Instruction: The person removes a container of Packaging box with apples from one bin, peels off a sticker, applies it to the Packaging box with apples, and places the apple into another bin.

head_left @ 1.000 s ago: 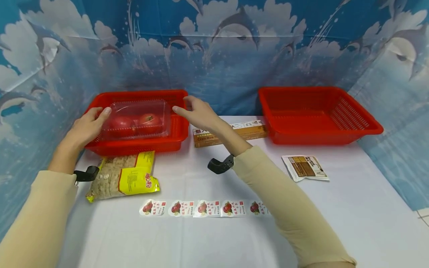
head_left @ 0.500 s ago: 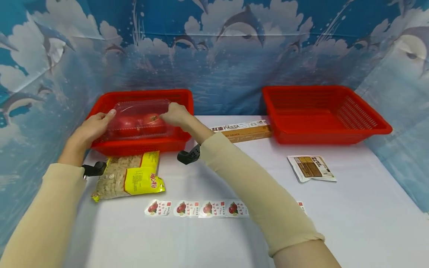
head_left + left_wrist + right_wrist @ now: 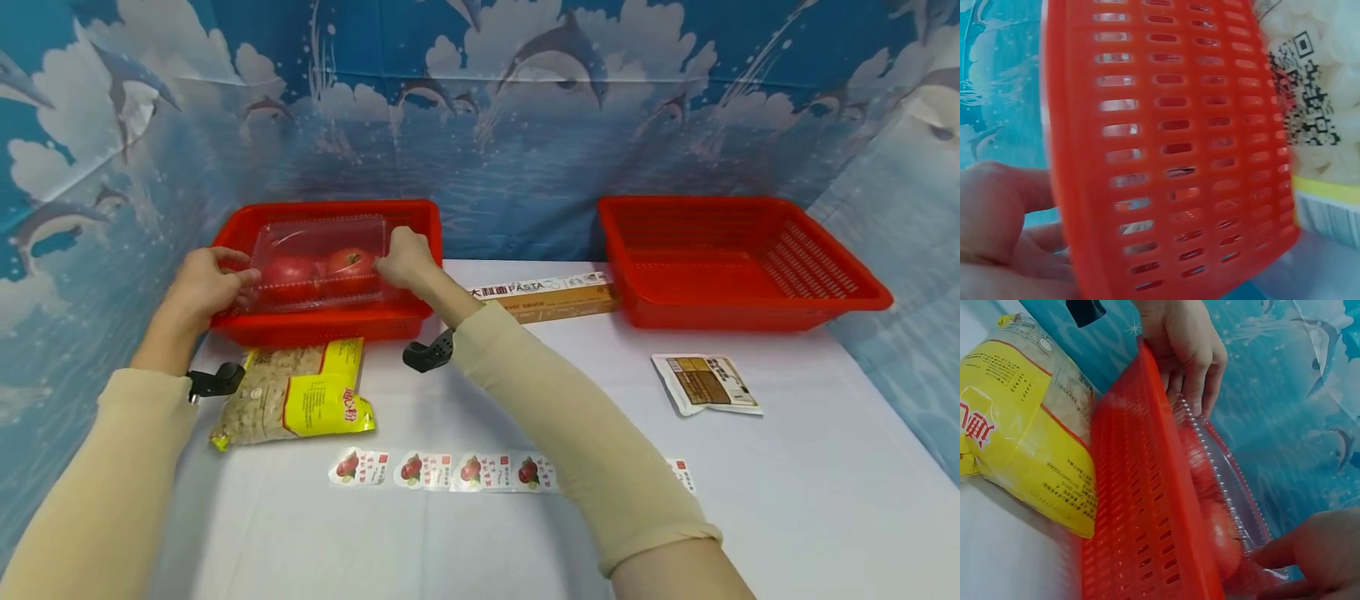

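Note:
A clear plastic clamshell box [image 3: 318, 237] with red round fruits [image 3: 350, 265] inside is in the left red basket [image 3: 330, 327]. My left hand [image 3: 204, 287] grips its left end, thumb on top. At the opposite end my right hand [image 3: 407, 258] pinches the box's edge. In the right wrist view, fingers of both hands hold the box's ends and its ridged rim shows above the basket wall. The left wrist view has the basket's slotted side [image 3: 1172, 137] in front, hiding most of the box, with left-hand fingers [image 3: 1038, 187] behind the rim.
A yellow food bag [image 3: 307, 396] lies before the left basket. A pasta box [image 3: 551, 298] sits between it and a second red basket [image 3: 742, 308] at right. A small flat packet [image 3: 707, 383] and a row of fruit stickers [image 3: 423, 471] lie on the white table.
My right hand has moved left from beside the basket onto the box's right end and pinches it. My left hand's fingers have closed round the left end. The camera view has shifted slightly.

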A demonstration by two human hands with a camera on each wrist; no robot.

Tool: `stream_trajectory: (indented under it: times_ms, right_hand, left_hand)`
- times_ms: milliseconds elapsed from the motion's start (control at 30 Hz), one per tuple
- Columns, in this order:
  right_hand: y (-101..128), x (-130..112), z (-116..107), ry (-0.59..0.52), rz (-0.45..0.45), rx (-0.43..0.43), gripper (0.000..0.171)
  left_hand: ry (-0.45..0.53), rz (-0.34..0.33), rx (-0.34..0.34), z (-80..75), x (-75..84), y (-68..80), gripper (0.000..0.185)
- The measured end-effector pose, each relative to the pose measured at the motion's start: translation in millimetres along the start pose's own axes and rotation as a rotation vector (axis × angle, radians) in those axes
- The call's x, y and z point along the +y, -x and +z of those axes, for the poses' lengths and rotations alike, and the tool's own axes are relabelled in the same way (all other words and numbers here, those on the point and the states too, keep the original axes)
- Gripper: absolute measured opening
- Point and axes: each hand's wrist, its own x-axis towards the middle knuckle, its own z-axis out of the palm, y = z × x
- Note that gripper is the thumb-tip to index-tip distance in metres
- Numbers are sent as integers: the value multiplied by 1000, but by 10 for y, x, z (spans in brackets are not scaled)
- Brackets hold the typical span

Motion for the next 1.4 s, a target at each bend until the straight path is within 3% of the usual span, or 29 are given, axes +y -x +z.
stream_trajectory:
  times_ms: [200, 433, 700, 1000, 1267, 1400]
  right_hand:
    - [30, -105, -170, -72, 21, 79, 29]
    - [170, -124, -384, -187, 15, 84, 22]
    - [480, -36, -601, -295, -13, 157, 38]
    - [916, 120, -804, -332, -81, 122, 37]
    - [1325, 350, -963, -402, -91, 101, 38]
    - [1498, 501, -1027, -357, -80, 105, 40]
  left_hand:
    - [24, 35, 92, -69, 162, 121, 62]
    - [67, 50, 158, -165, 368, 268, 67]
    - [160, 49, 208, -134, 578, 529, 45]
    - [191, 82, 224, 13, 631, 875, 38]
    - [200, 126, 191, 282, 716, 1110, 37]
    - [205, 164, 151, 412, 776, 1177, 33]
